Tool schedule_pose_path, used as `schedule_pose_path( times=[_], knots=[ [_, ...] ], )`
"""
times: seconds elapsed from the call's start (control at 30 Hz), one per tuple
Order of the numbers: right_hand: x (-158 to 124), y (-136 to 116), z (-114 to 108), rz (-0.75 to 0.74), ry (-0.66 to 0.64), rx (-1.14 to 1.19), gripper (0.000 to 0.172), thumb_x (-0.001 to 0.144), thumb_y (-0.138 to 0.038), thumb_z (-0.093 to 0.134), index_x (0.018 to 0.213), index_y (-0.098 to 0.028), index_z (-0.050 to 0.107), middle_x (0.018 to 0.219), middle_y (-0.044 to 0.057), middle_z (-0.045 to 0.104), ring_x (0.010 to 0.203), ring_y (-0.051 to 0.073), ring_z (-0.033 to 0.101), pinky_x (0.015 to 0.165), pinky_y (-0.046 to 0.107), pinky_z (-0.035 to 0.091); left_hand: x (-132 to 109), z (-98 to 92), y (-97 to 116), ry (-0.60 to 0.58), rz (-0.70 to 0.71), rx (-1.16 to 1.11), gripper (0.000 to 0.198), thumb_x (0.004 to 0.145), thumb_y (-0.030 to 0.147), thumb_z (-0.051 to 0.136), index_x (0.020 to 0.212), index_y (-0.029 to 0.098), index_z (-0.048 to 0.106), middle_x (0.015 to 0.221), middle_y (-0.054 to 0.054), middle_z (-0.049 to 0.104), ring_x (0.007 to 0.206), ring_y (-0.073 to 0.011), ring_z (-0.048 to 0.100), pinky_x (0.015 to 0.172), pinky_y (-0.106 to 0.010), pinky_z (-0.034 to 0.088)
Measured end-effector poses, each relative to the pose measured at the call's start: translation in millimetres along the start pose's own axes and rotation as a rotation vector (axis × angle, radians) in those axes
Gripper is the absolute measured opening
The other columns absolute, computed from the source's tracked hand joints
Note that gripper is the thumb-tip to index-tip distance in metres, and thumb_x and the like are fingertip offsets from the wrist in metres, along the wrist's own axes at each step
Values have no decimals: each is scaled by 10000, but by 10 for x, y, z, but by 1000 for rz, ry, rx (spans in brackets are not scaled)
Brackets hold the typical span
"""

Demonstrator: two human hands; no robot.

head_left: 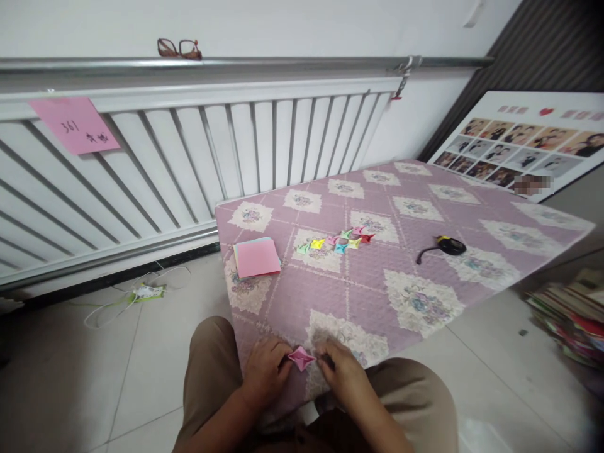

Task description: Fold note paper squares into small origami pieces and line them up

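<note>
A small folded pink paper piece (301,358) lies at the near edge of the table, which is covered with a purple patterned cloth (415,277). My left hand (264,372) pinches the piece's left side with curled fingers. My right hand (340,367) holds its right side, fingers closed on it. A stack of coloured paper squares (257,257), pink on top, lies further back on the left. A row of several small folded paper shapes (336,241) in mixed colours sits near the table's middle.
A black tape measure with a strap (446,246) lies right of centre. A white radiator (189,151) with a pink note (75,124) stands behind, glasses (179,48) on the pipe above. A photo board (523,145) leans at right; stacked books (570,314) and a floor cable (141,294).
</note>
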State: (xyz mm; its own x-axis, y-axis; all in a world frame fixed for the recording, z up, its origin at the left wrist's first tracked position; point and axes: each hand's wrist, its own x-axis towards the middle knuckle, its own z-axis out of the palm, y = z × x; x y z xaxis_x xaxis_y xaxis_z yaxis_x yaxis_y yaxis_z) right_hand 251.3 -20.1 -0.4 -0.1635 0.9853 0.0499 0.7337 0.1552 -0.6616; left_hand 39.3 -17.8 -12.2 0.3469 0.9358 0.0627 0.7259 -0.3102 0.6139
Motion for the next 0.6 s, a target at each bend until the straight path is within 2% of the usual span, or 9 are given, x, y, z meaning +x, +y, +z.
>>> schedule_pose_path(
  times=[0.2,0.33,0.47,0.6],
  knots=[
    [14,-143,94,-13,-50,-16,180,750,-107,483,725,-224,617,767,21,607,775,186,561,705,293,414,0,19,22,-5,-2,21,128,839,196,532,873,230,650,898,-37,645,882,-219,558,810,-347,386],
    [43,-49,82,-40,-34,1,166,740,-106,491,727,-223,609,775,22,610,769,185,567,698,294,427,1,72,-1,8,-2,6,156,823,174,517,861,237,655,890,-37,648,876,-215,563,796,-330,402],
    [142,284,-3,-60,119,-37,157,783,-157,470,807,-206,617,803,45,625,793,195,585,721,310,455,64,97,-14,31,-36,-51,132,822,194,518,824,231,645,855,-35,648,836,-203,573,762,-309,411],
    [304,640,-127,87,333,-268,217,793,-233,494,948,-208,644,1040,87,644,969,253,580,835,400,434,262,130,11,46,-57,-136,155,835,186,482,821,217,633,861,-36,642,834,-195,577,752,-300,412]
  ],
)
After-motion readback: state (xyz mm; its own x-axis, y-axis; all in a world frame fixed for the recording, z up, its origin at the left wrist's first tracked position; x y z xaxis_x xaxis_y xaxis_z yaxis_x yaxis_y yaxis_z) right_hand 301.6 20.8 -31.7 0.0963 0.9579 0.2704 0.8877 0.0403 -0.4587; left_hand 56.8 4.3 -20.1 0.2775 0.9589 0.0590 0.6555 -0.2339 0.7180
